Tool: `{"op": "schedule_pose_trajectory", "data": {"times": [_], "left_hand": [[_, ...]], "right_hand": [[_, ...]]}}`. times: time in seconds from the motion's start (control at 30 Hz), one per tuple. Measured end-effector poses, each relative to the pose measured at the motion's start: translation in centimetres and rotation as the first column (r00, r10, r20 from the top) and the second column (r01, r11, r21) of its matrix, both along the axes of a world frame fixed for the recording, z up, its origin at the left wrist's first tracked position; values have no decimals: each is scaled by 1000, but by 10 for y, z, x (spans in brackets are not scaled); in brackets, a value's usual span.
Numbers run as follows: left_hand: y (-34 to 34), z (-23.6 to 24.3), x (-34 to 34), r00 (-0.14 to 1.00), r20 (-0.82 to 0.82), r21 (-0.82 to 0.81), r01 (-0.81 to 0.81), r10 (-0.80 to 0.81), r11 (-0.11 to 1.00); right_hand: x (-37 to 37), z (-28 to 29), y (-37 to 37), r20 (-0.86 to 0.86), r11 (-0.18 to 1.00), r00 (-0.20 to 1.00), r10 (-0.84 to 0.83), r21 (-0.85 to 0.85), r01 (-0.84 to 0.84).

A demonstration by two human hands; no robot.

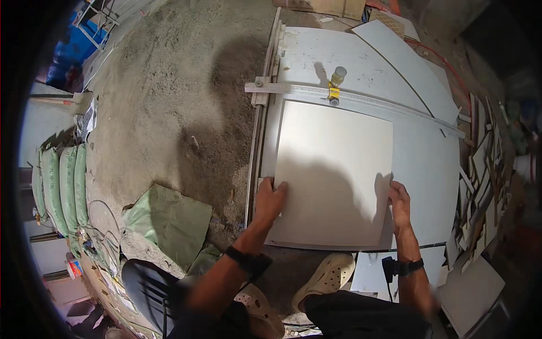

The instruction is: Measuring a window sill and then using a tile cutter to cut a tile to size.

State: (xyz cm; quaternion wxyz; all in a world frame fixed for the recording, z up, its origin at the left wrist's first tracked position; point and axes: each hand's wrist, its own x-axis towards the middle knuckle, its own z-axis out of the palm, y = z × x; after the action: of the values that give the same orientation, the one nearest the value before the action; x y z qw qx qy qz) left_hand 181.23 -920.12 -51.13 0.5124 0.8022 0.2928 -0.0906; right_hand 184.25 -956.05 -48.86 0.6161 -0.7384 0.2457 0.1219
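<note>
A white, nearly square tile point(333, 164) lies in front of me on the pale work surface of a tile cutter, its near edge close to the surface's front. My left hand point(271, 198) grips the left edge, the thumb on top and the other fingers mostly hidden. On the opposite edge, my right hand point(400, 200) closes round the side with bent fingers. Just beyond the tile's far edge runs a metal ruler bar point(384, 101), carrying a yellow slider point(334, 92) with a round knob point(339, 74). A long metal rail point(261, 130) borders the surface at the left.
Broken tile strips point(480, 175) are heaped along the right. A large cut piece point(395, 56) lies at the far right of the work surface. Green sacks point(66, 186) stand at the left, and a green sheet point(172, 223) lies on the rough floor point(152, 90).
</note>
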Motion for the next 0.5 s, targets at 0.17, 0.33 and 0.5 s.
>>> {"op": "schedule_pose_trajectory", "data": {"times": [0.17, 0.33, 0.5], "left_hand": [[3, 21, 7, 957, 27, 311, 265, -287, 913], [-4, 31, 7, 971, 90, 253, 194, -222, 948], [-2, 43, -3, 963, 132, 142, 215, -234, 966]], "right_hand": [[8, 8, 13, 42, 999, 999, -34, 15, 33], [21, 12, 21, 54, 1000, 998, -10, 11, 9], [24, 8, 11, 70, 994, 997, 36, -102, -29]]}}
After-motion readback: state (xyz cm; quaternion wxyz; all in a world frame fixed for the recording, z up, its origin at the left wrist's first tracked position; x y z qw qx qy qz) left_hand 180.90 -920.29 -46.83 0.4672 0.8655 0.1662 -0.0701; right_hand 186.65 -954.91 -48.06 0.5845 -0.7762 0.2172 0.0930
